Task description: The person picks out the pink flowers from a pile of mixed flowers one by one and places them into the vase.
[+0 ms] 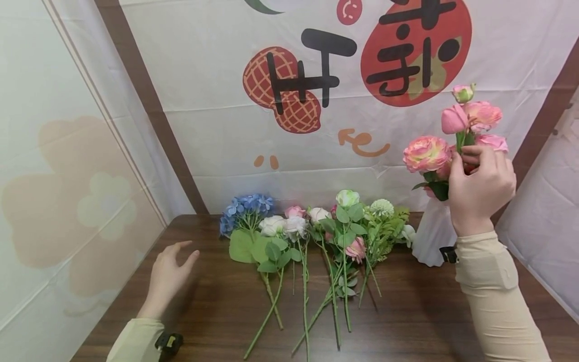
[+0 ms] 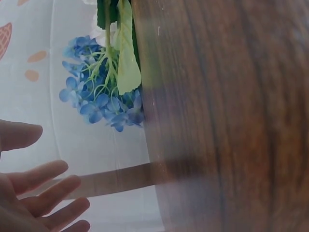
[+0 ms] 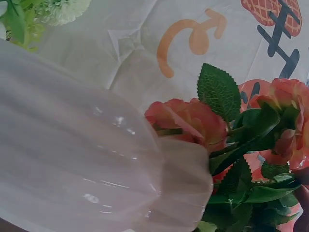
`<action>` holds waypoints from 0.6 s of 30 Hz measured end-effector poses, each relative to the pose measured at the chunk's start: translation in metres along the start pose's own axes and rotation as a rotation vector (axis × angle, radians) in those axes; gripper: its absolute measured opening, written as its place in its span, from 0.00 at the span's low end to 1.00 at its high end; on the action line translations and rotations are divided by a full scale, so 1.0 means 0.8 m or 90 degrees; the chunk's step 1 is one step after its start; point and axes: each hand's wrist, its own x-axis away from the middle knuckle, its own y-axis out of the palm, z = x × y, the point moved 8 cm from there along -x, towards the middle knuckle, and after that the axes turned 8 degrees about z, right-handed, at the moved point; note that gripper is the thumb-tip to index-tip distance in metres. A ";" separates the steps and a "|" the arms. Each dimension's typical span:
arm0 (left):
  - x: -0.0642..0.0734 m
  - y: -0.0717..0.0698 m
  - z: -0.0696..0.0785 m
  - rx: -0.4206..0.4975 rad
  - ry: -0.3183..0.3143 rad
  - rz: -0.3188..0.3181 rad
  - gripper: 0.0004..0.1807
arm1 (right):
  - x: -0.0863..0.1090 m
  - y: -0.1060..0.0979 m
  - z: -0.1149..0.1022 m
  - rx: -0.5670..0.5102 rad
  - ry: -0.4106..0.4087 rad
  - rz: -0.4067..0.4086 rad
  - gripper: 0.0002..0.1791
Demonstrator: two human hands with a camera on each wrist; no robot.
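My right grip [image 1: 484, 188] pinches an upright stem [image 1: 460, 141] above the vase [image 1: 433, 240]; my left grip [image 1: 169, 274], empty and spread, is farther.

Vase [image 1: 435, 239] stood on table [image 1: 208, 306]. Bouquet [image 1: 426, 154] sat in vase; right hand [image 1: 485, 187] above vase, at bouquet. Left of vase, on table: leafy sprigs [image 1: 385, 230] nearest, loose roses [image 1: 296, 227] next, hydrangea [image 1: 250, 205] farther. Left hand [image 1: 168, 271] was left of vase, past hydrangea. Backdrop [image 1: 212, 136] hung behind vase.
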 end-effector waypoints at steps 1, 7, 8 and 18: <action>0.000 0.000 0.000 -0.001 -0.001 0.000 0.24 | 0.001 0.001 0.001 0.003 0.004 -0.002 0.19; 0.000 -0.001 0.000 -0.004 -0.005 0.000 0.24 | 0.006 0.003 0.006 0.013 -0.006 -0.020 0.22; 0.000 -0.001 0.000 -0.005 -0.005 0.000 0.24 | 0.006 0.003 0.006 0.015 -0.012 -0.021 0.22; 0.000 -0.001 0.001 -0.005 -0.004 0.004 0.24 | 0.013 0.004 0.011 0.026 -0.013 -0.024 0.17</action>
